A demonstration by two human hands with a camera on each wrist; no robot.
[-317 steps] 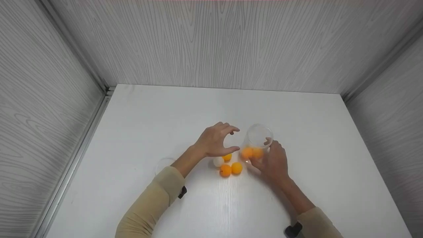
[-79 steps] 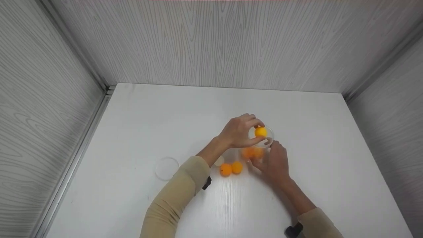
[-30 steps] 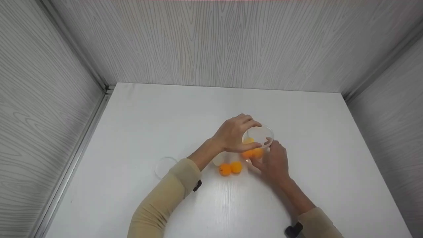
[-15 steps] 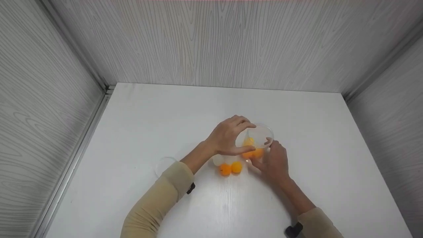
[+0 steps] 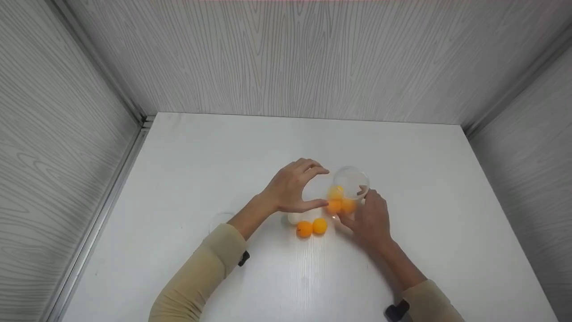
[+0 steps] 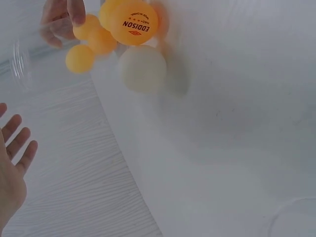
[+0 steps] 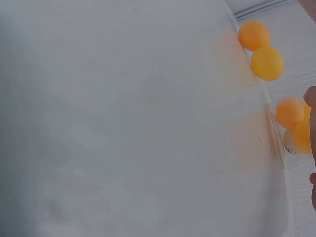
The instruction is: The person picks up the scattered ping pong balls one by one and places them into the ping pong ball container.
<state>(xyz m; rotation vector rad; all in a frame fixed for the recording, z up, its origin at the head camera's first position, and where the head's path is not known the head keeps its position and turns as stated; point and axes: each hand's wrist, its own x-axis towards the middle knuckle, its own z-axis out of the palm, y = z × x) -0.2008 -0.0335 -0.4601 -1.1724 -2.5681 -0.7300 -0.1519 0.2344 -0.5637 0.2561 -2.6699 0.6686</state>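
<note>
My right hand [image 5: 370,219] grips a clear plastic cup [image 5: 347,181] that stands on the table with several orange ping-pong balls [image 5: 348,206] inside. To its left is my left hand [image 5: 289,188], fingers and thumb spread apart, nothing between them. Below that hand, two orange ping-pong balls [image 5: 304,229] lie side by side on the table. A white ping-pong ball [image 6: 143,69] touches this group; the hand partly covers it in the head view. In the right wrist view, only a few fingertips [image 7: 310,96] show beside the balls.
A clear round lid-like disc [image 5: 218,219] lies flat on the white table [image 5: 232,147], partly under the left forearm. Grey wood-grain panels [image 5: 286,58] rise behind the table and on both sides.
My left hand pinched an orange ping-pong ball at the cup's mouth, released it inside, then drew back left. The cup now holds one more ball. The right hand kept its grip.
</note>
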